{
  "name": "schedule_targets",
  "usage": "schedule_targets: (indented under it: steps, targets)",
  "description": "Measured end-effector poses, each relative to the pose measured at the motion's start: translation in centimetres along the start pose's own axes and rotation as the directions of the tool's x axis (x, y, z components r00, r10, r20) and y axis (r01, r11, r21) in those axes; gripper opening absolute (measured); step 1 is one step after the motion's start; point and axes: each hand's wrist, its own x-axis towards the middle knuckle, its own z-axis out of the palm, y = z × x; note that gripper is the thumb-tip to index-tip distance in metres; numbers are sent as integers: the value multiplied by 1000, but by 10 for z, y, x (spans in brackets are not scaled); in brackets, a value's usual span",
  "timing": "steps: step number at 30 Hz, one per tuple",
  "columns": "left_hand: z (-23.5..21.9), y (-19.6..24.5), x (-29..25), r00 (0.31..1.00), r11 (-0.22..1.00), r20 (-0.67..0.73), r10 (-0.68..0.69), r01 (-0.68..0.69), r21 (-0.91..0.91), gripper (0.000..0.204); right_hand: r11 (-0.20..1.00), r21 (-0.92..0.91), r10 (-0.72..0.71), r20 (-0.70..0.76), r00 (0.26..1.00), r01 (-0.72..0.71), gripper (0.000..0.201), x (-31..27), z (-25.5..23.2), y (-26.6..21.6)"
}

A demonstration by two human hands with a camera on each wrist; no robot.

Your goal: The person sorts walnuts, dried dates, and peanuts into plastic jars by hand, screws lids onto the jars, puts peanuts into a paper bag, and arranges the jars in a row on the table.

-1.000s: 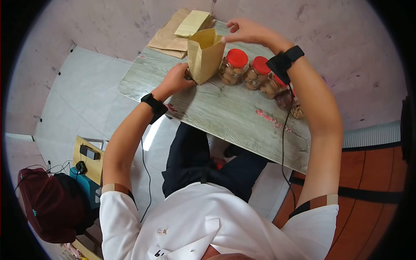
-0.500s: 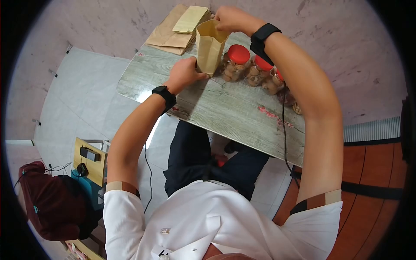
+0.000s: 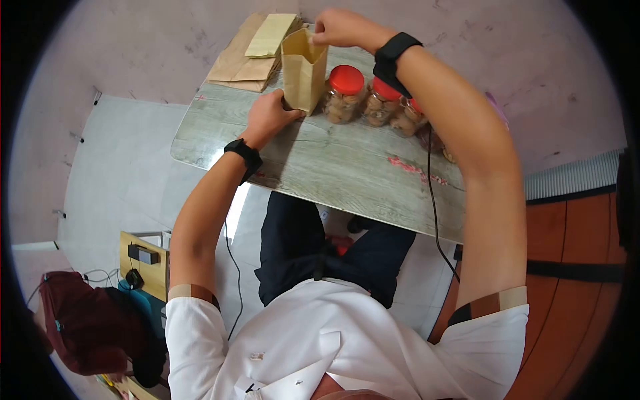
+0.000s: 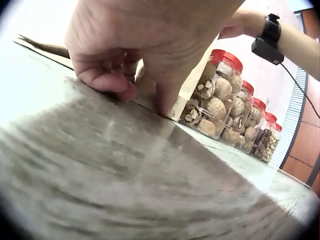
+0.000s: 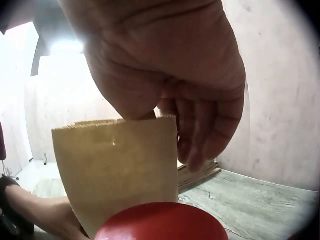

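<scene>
An upright yellow-brown paper bag (image 3: 303,77) stands on the table with its mouth open at the top. My left hand (image 3: 269,119) grips the bag's lower corner close over the tabletop; its fingers are curled in the left wrist view. Up at the rim, my right hand (image 3: 348,29) pinches the paper edge, the thumb inside the mouth and the fingers outside. Beside the bag is a clear jar (image 3: 343,100) of walnuts with a red lid (image 5: 162,225). Most of the bag is hidden behind the left hand in the left wrist view.
More red-lidded jars (image 4: 237,120) run in a row to the right, holding nuts and dark dried pieces. Flat paper bags (image 3: 240,70) lie at the table's back left, a small yellowish stack (image 3: 272,37) on top. A cable (image 3: 433,200) hangs from the right wrist.
The right hand has come from beside the bag's mouth onto its rim and now pinches it. The left hand stays at the bag's base. The head view has shifted slightly.
</scene>
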Motion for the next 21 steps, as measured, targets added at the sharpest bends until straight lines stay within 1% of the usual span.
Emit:
schedule_targets:
  steps: [2,3,4,5,6,7,8,9,10,11,12,13,14,15,17,18,19,20,21]
  targets:
    - [6,-5,2,1000,992,-28,-9,12,122,46,959,277,82,-82,993,-57,40,-36,-41,-10]
    - [9,-7,4,1000,993,-13,8,-6,116,46,951,310,90,-250,964,-8,50,-52,-48,-4]
    - [10,-10,5,999,996,-27,27,-24,89,46,943,328,96,-411,907,49,61,-72,-56,2]
    - [10,-11,6,998,997,-47,45,-42,63,47,928,352,76,-497,864,121,42,-105,-66,1]
    - [7,-9,5,998,999,-36,46,-46,-10,53,910,365,57,-582,811,198,24,-141,-73,-10]
    - [4,-5,5,997,998,-36,61,-62,-11,53,892,442,140,-466,874,93,23,-178,-70,-30]
    - [1,-1,2,999,999,-19,33,-34,-35,53,859,511,222,-336,915,-21,23,-210,-56,-48]
    - [-2,0,3,1000,998,-4,3,-3,-56,53,800,600,175,-238,955,3,23,-226,-26,-52]
    - [5,-12,10,1000,1000,-9,17,-17,-3,52,727,686,114,-146,983,18,23,-238,14,-52]
    - [6,-14,13,999,999,-7,33,-33,7,52,660,751,117,-61,991,-31,25,-244,47,-56]
    - [5,-14,16,998,996,-3,55,-55,-65,51,588,804,108,22,994,-82,27,-242,75,-59]
    - [6,-13,13,997,988,7,71,-70,-135,50,483,861,139,105,985,-160,31,-234,101,-60]
    - [7,-11,12,997,989,10,82,-80,-124,50,372,899,157,186,970,-232,35,-222,120,-60]
    - [6,-8,13,996,989,15,85,-82,-120,50,370,903,163,169,972,-219,35,-210,130,-61]
    - [6,-5,14,995,990,21,102,-99,-104,49,261,930,251,192,949,-257,43,-190,144,-65]
    - [6,-5,15,995,991,15,95,-93,-101,49,260,935,258,175,950,-243,43,-182,153,-65]
    - [7,-6,15,996,992,11,87,-86,-97,49,246,939,299,163,940,-241,47,-176,163,-67]
    - [7,-6,15,996,993,9,88,-87,-73,52,232,943,339,152,928,-239,51,-172,164,-68]
    - [9,-7,17,995,993,11,99,-98,-65,52,229,946,347,143,927,-231,51,-170,166,-68]
